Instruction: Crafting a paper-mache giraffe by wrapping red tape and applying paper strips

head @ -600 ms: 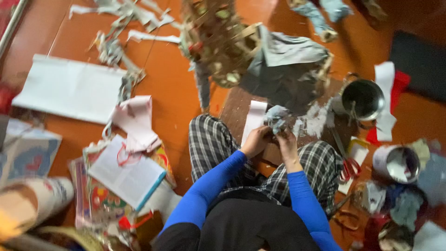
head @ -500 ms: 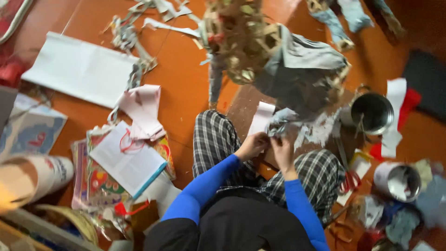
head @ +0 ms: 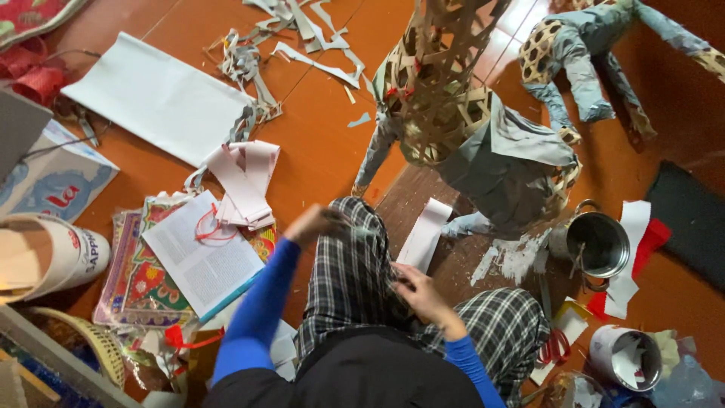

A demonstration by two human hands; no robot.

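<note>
I sit on the floor in plaid trousers (head: pixel 355 279) and blue sleeves. My left hand (head: pixel 313 223) is blurred above my left knee, close to a stack of pink and white paper sheets (head: pixel 245 181); its grasp is unclear. My right hand (head: pixel 423 296) lies on my lap with fingers curled, at the near end of a white paper strip (head: pixel 427 234). Whether it grips the strip cannot be told. Just beyond stands a woven-strip figure partly covered in grey paper (head: pixel 483 143).
An open book with red scissors (head: pixel 204 253) lies at the left on colourful sheets. A large white sheet (head: pixel 155 98) and paper scraps (head: pixel 302 30) lie farther off. A metal pot (head: pixel 600 243), a white tub (head: pixel 627 357), red-handled scissors (head: pixel 555 349) and another paper-covered figure (head: pixel 581 53) are at the right.
Both hands were together on a grey paper piece at the figure's base. Now my left hand has swung left and my right hand has drawn back to my lap.
</note>
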